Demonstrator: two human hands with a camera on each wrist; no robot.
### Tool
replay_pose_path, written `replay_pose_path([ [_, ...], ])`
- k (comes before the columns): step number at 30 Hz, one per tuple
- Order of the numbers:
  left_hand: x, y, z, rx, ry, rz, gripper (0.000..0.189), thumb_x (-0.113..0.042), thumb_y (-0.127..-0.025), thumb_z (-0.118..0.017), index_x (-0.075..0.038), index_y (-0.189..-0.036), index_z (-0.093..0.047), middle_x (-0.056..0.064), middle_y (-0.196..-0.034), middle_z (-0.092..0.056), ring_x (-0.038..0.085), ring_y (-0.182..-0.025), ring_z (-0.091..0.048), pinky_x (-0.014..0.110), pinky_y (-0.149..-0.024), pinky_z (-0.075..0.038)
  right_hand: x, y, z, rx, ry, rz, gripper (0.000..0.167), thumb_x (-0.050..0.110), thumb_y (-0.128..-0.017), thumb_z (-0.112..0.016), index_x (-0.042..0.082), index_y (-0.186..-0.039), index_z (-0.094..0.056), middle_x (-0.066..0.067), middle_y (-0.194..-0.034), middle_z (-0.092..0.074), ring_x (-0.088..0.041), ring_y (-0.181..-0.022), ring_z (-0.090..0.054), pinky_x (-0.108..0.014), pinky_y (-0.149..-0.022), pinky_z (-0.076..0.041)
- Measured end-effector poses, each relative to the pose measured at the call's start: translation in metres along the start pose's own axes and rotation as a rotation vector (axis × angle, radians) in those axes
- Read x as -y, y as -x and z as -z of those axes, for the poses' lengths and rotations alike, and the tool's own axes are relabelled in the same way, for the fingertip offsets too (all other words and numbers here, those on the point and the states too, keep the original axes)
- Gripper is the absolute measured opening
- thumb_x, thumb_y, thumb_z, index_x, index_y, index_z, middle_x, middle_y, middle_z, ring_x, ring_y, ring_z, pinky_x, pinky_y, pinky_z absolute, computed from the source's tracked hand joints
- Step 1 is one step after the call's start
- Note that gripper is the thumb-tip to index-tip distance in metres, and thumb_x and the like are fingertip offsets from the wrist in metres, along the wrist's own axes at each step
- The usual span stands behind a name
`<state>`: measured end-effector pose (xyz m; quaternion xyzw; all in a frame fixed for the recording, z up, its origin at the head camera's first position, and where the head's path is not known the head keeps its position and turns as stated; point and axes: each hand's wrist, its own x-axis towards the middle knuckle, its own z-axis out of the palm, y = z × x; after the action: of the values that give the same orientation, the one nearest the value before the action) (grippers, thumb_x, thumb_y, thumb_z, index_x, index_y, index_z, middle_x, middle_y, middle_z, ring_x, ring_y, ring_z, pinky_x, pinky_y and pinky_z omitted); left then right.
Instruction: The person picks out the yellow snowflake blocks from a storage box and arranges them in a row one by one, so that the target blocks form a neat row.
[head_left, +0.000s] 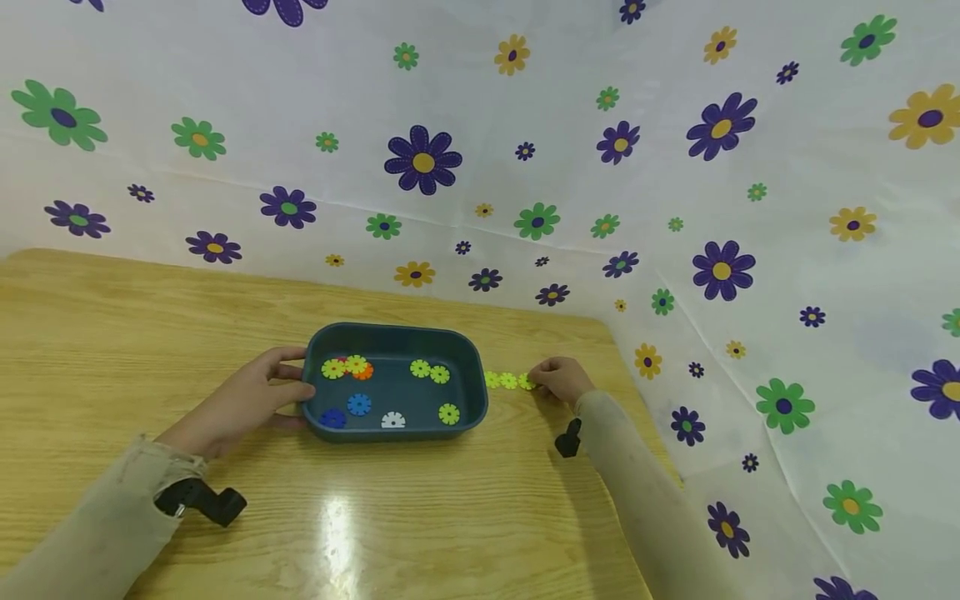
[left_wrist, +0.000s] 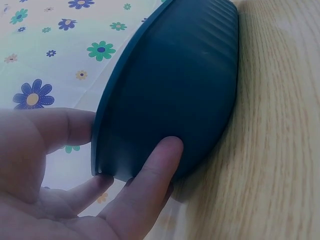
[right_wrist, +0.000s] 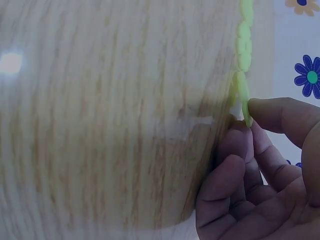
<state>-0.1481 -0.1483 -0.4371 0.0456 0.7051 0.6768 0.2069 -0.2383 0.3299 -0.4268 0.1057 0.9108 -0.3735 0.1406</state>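
A dark teal plastic basin (head_left: 408,436) stands on the table, several toothed, flower-shaped plastic discs lying in it. My left hand (head_left: 258,404) grips its left end; in the left wrist view, fingers (left_wrist: 155,165) press on the basin's outer wall (left_wrist: 175,90). Right of the basin, yellow-green discs (head_left: 508,381) lie in a row. My right hand (head_left: 564,381) pinches the row's rightmost yellow-green disc (head_left: 526,382) between thumb and fingers. In the right wrist view that disc (right_wrist: 242,90) is slightly tilted, its near edge at the fingertips.
Inside the basin are yellow-green discs (head_left: 430,371), an orange disc (head_left: 364,372), blue discs (head_left: 359,405) and a white disc (head_left: 393,420). A flower-printed white cloth (head_left: 465,108) rises behind and right of the wooden table (head_left: 420,517).
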Motion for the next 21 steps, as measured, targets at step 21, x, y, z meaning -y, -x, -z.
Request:
replay_pose_path([
  [21,0.0,0.002,0.0,0.01,-0.01,-0.017,0.075,-0.012,-0.104,-0.062,0.0,-0.162,-0.016,0.034,-0.147,-0.033,0.036,-0.113,-0.065,0.048,-0.089,-0.063,0.026,0.014,-0.008,-0.073,0.007,0.071,0.026,0.026,-0.1,-0.068,0.003,-0.112,-0.07,-0.014,-0.105,-0.07,-0.026,-0.085,-0.067,-0.039,-0.079,-0.059],
])
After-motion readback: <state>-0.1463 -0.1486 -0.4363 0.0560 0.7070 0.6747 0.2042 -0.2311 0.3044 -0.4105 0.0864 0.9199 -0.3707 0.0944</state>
